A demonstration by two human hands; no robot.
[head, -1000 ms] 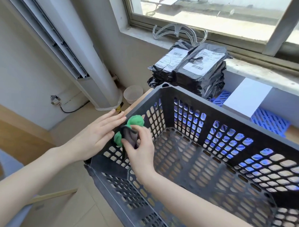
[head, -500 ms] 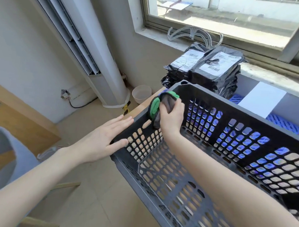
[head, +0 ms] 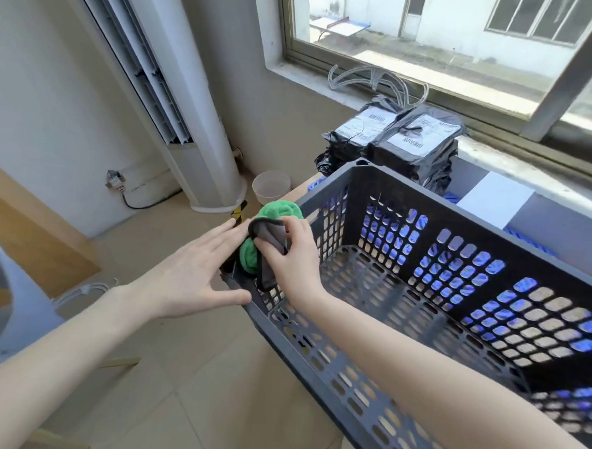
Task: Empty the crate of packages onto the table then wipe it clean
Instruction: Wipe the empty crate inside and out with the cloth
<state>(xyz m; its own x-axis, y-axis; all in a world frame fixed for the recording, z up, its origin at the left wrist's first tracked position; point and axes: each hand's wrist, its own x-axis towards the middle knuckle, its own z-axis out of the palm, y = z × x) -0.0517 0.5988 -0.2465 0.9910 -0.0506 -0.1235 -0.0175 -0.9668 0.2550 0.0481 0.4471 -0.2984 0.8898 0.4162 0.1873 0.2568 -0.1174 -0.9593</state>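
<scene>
A dark grey perforated plastic crate (head: 434, 210) fills the right of the view, tilted, with nothing inside it. My right hand (head: 295, 255) grips a green and grey cloth (head: 269, 230) and presses it on the crate's left end wall near the rim. My left hand (head: 190, 274) lies flat with fingers spread against the outside of that same wall, thumb on the lower rim. Two stacks of black plastic packages (head: 393, 140) with white labels sit beyond the crate under the window.
A tall white air conditioner (head: 178, 93) stands at the left wall, a small plastic cup (head: 271, 188) near its foot. A white sheet (head: 494, 199) and blue mats (head: 525, 234) lie behind the crate. Clear hangers (head: 375, 80) rest on the window sill.
My right hand brought the cloth down from the far top corner of the end wall back toward the near rim. My left hand stayed flat on the wall's outside.
</scene>
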